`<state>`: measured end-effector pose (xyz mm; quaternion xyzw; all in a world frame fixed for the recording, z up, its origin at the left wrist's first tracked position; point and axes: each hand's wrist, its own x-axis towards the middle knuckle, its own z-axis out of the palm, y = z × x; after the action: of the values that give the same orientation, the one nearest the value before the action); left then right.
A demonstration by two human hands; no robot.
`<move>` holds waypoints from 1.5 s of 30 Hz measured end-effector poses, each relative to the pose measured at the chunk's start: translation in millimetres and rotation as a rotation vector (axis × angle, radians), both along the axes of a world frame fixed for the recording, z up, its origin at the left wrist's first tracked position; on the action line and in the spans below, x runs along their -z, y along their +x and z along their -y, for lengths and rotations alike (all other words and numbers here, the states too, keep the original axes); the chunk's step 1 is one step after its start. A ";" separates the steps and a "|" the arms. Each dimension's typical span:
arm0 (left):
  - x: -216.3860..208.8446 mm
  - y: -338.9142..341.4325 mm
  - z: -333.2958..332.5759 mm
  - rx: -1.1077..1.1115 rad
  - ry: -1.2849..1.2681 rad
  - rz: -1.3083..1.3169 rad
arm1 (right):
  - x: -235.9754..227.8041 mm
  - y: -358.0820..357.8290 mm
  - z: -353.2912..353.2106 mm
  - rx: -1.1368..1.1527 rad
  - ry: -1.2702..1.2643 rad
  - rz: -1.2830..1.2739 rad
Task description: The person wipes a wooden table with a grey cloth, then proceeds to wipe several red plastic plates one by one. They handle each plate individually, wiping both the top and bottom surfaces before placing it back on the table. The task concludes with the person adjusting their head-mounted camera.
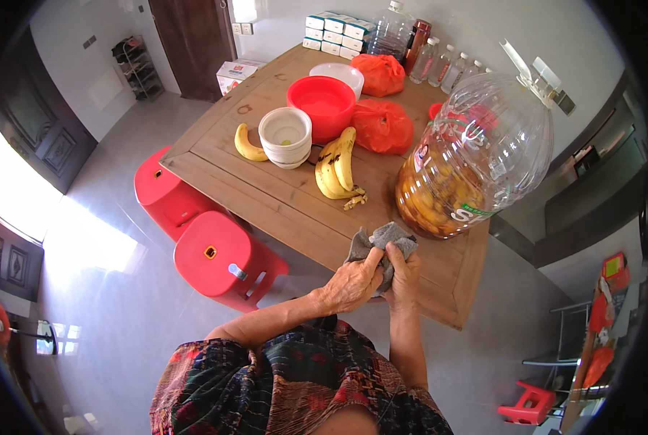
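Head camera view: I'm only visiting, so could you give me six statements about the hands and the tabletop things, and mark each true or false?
1. The left hand and the right hand both hold the grey cloth. True.
2. The large clear jar is empty. False: yellow and brown contents show through its lower part.
3. The banana bunch lies between the stack of white bowls and the large clear jar. True.
4. The stack of white bowls is upside down. False: it stands with its opening facing up.
5. The single banana lies to the left of the stack of white bowls. True.
6. The right hand rests on the banana bunch. False: it is on the grey cloth, apart from the bananas.
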<state>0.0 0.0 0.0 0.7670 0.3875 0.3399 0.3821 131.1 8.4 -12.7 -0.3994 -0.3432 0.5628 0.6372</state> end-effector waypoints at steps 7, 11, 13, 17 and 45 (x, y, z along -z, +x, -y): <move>-6.1 4.6 -1.3 0.016 -0.194 0.080 | -13.3 16.5 -30.1 0.260 -0.030 -0.103; 16.4 4.7 -3.8 -0.058 -0.389 0.283 | -15.7 51.9 -49.4 0.304 -0.080 -0.471; 32.8 10.1 -9.3 -0.102 -0.261 0.463 | -18.8 39.2 -41.7 0.174 -0.135 -0.357; 20.4 9.0 -21.7 -0.101 -0.175 0.419 | -7.9 -13.7 -29.0 0.060 -0.045 0.253; 11.0 6.1 -56.1 -0.308 0.256 0.112 | 51.6 -19.7 -42.3 0.429 0.619 1.105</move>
<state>6.1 56.1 -11.0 0.7209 0.4320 0.4830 0.2457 111.4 50.7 -64.3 -0.4872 -0.6778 0.0120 0.5505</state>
